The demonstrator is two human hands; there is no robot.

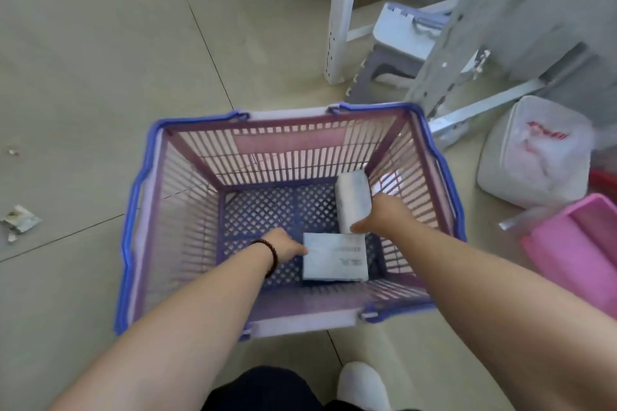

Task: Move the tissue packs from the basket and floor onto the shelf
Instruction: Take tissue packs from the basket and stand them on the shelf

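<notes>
Both hands reach down into the basket [140,210], which stands on the floor [83,77]. The right hand [384,215] lies over the near end of the upright tissue pack [353,197] at the 1 o'clock corner of the basket bottom; its fingers are hidden behind the pack, so clamping cannot be confirmed. The left hand [283,245] touches the left edge of the flat tissue pack [335,257] at 5 o'clock in the basket; its fingertips are out of sight, so its grip cannot be determined.

Printing on the flat pack is too blurred to read. Red marking on the large wrapped bundle [534,157], at 3 o'clock from the basket, is likewise illegible.

The floor is pale tile with dark joints. A white shelf post [340,10] and a folding stool [397,43] stand at 12 to 1 o'clock. A pink tray [577,250] is cut off by the right frame edge. Paper scraps [20,218] lie at 9 o'clock.
</notes>
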